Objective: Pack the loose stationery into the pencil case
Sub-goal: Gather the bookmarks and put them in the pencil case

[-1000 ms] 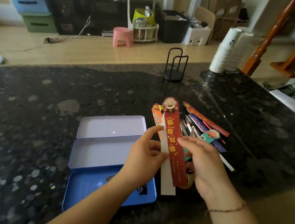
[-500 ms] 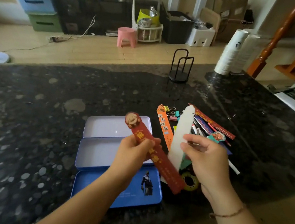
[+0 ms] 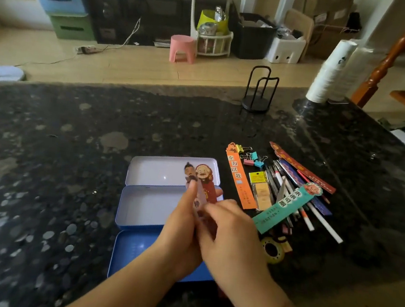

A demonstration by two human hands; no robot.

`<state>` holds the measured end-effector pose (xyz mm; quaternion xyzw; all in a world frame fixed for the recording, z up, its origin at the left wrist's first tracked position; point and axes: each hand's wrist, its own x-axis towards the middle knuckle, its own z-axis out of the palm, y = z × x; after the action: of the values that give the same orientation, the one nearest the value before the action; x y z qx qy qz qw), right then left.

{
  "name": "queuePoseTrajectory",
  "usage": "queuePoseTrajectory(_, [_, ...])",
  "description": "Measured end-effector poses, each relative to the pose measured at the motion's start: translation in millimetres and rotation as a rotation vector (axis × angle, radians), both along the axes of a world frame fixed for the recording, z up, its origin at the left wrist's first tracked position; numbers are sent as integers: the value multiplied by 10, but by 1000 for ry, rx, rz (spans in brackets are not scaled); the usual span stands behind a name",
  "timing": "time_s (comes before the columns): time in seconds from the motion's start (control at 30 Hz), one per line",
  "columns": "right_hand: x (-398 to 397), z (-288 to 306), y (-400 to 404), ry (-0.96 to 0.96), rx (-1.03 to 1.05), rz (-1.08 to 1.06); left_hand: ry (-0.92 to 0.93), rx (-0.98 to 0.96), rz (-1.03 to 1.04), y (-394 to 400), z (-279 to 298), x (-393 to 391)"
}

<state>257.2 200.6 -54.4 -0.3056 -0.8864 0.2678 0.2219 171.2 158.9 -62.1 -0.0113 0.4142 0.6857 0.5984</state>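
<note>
The blue tin pencil case [image 3: 150, 205] lies open on the dark stone counter, its trays bare. Over it my left hand [image 3: 180, 229] and my right hand [image 3: 229, 239] meet, both pinching two bookmarks [image 3: 204, 181] held together: a red one with a cartoon face and a pale one behind it. To the right lies the loose pile: an orange bookmark [image 3: 240, 176], a teal bookmark [image 3: 284, 208], a red bookmark [image 3: 303, 171], several pens [image 3: 315, 216], binder clips [image 3: 251, 156], a small packet [image 3: 261, 190] and a tape roll [image 3: 272, 251].
A black wire holder [image 3: 260, 94] stands near the counter's far edge. Stacked white paper cups [image 3: 332, 72] lean at the far right. Beyond the counter are a pink stool [image 3: 183, 49], storage boxes and a wooden stair rail [image 3: 394, 54].
My right hand has carried the pale bookmark left and joined it to the red one in my left hand. Both hands now hold the pair over the case.
</note>
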Motion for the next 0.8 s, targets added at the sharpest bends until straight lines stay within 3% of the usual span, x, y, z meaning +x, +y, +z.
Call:
queuePoseTrajectory(0.1, [82,61,69,138,-89,158,-11,-8,48,-26,-40,-117])
queuePoseTrajectory(0.17, [226,101,275,187,-27,-2,6,26,71,-30,-51,-208])
queuePoseTrajectory(0.2, [303,115,435,102,16,-143,17,30,65,-35,-53,-249])
queuePoseTrajectory(0.3, [575,52,911,-439,-39,-463,-14,64,43,-50,-37,-301])
queuePoseTrajectory(0.47, [691,-86,1121,-438,-302,-510,-163,114,91,-54,-37,-255])
queuePoseTrajectory(0.6, [606,-24,968,-511,-80,-505,-232,81,131,-67,-36,-233])
queuePoseTrajectory(0.8, [430,-136,764,-660,192,-254,-294,55,138,-88,3,-244])
